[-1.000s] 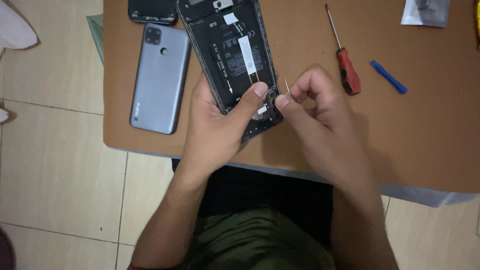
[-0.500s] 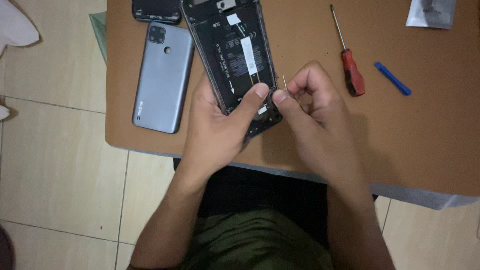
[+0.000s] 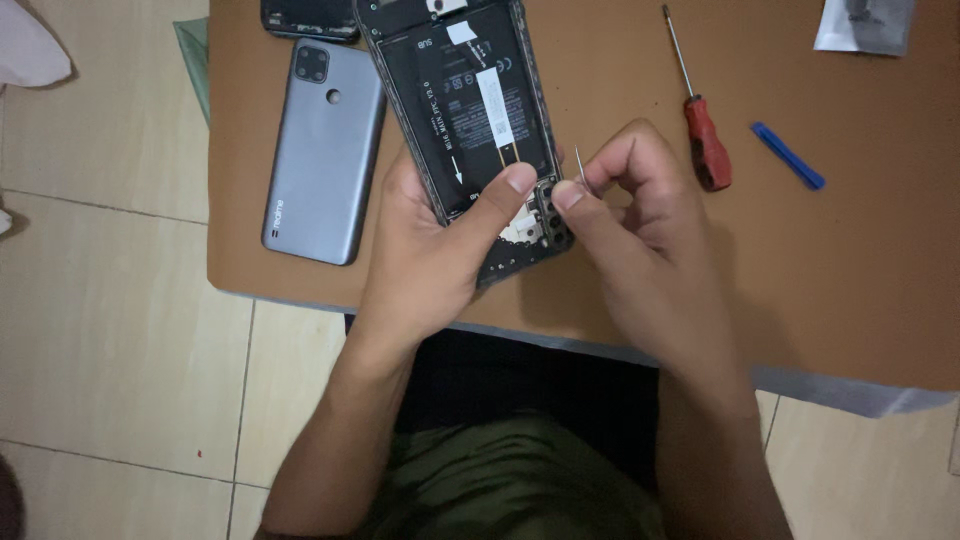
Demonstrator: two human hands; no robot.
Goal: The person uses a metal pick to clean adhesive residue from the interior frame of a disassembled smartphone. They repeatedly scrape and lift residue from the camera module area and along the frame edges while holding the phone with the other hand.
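An opened black phone [image 3: 470, 110] with its back cover off lies tilted over the brown table [image 3: 850, 300], its battery and inner parts showing. My left hand [image 3: 430, 260] grips the phone's lower end, thumb pressed on the inside near the bottom. My right hand [image 3: 640, 240] pinches thin metal tweezers [image 3: 581, 170] between thumb and fingers, right beside the phone's lower right corner, with the forefinger touching the phone's edge.
A grey phone back cover [image 3: 322, 150] lies left of the open phone. A red-handled screwdriver [image 3: 700, 120] and a blue plastic pry tool [image 3: 788, 155] lie to the right. Another dark phone part [image 3: 310, 18] sits at the top edge, a small packet [image 3: 865, 25] at top right.
Both hands and the phone have stayed almost still; the view has shifted slightly and my right fingers have adjusted a little at the phone's lower corner.
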